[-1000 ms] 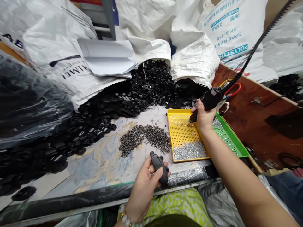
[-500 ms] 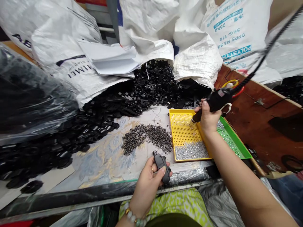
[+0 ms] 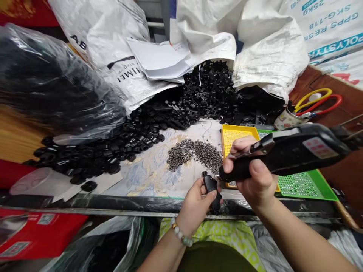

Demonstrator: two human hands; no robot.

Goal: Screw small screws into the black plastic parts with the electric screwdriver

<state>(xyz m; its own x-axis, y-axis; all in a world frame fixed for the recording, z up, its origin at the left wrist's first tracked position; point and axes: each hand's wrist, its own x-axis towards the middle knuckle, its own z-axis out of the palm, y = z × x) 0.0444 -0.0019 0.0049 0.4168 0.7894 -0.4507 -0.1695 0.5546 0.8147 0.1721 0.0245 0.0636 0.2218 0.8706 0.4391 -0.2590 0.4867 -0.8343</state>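
- So the left hand [image 3: 197,206] had a black plastic part [image 3: 210,187] pinched between thumb and fingers, right over the front edge of the table [image 3: 150,183].
- Right hand [image 3: 258,185] was wrapped around the grip of a chunky black power driver [image 3: 292,153], which lay nearly level and pointed left.
- Hands were apart but pretty close, with the driver's tip right up at the part. Couldn't tell if it was actually touching.
- Just behind the part sat a curved heap of small dark pieces [image 3: 195,153] on the tabletop.
- Yellow tray [image 3: 236,132] was partly hidden by the right hand, and a green tray [image 3: 303,185] sat beside it.
- Behind the trays there was a patterned cup [image 3: 287,120] with red and yellow looped handles [image 3: 338,101] poking out.
- Farther back, loads of black parts [image 3: 210,90] were heaped at the mouths of white sacks [image 3: 210,22].
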